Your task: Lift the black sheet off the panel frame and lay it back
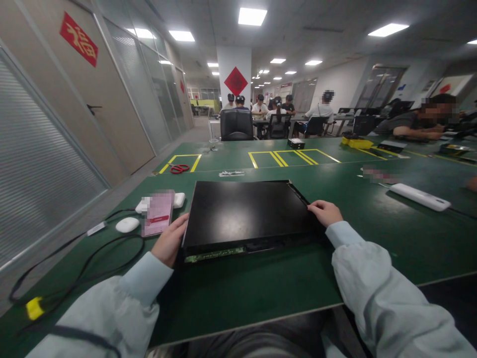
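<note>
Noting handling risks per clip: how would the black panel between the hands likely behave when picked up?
The black panel looks likely to be stiff: its edges run straight between the left hand and the right hand. Its shiny face may be slippery. The bare green strip along part of its near edge seems fragile.

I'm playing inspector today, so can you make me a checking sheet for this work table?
Surface: green table with yellow tape outlines farther back.
Job's things: black panel, green strip along its near edge.
Clutter: red-handled scissors, pink flat object, white rounded object, long white device.
Hands: right hand, fingers pinching the panel's right edge; left hand at its left edge, grip partly hidden.
Cables: black cable looping at left, yellow tag nearby.
Surroundings: seated people, black chair.
</note>
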Demonstrator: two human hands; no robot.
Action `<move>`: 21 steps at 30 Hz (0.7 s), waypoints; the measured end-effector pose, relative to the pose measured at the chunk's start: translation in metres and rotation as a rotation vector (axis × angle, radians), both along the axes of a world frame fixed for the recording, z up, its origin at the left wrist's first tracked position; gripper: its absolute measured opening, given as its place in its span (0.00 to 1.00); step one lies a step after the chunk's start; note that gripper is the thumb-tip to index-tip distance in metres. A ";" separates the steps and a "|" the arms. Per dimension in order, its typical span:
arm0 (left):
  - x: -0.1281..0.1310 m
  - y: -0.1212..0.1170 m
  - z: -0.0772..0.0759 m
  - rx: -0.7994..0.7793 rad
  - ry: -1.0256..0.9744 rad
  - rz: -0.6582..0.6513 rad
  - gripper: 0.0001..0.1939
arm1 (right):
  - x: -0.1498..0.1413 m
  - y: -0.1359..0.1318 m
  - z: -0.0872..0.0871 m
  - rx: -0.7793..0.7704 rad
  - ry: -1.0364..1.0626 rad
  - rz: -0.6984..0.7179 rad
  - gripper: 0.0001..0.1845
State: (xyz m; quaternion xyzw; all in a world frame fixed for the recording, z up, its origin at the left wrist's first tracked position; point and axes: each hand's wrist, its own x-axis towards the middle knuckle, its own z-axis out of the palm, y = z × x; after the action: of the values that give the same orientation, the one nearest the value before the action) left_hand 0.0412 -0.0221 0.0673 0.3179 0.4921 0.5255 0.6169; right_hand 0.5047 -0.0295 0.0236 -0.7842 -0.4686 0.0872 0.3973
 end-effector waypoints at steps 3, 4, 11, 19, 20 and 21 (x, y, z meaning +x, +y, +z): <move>0.000 0.001 0.000 0.044 -0.011 -0.019 0.26 | -0.001 0.001 0.000 -0.008 -0.006 -0.010 0.11; -0.001 0.002 -0.001 0.052 -0.023 -0.028 0.26 | -0.001 0.001 0.001 -0.012 -0.006 -0.011 0.11; -0.013 0.006 -0.012 0.140 -0.031 -0.121 0.24 | 0.000 0.001 0.001 -0.022 0.001 -0.003 0.10; -0.019 0.007 -0.017 0.232 0.074 -0.206 0.29 | 0.003 0.002 -0.002 -0.030 -0.005 0.011 0.11; -0.018 0.007 -0.017 0.232 0.073 -0.206 0.29 | 0.003 0.002 -0.003 -0.029 -0.005 0.009 0.11; -0.017 0.007 -0.017 0.234 0.070 -0.203 0.30 | 0.003 0.002 -0.003 -0.028 -0.005 0.006 0.11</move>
State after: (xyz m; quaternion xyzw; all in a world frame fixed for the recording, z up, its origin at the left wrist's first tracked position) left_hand 0.0239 -0.0155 0.0503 0.4538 0.4142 0.5028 0.6080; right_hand 0.5073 -0.0275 0.0211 -0.7885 -0.4706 0.0933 0.3847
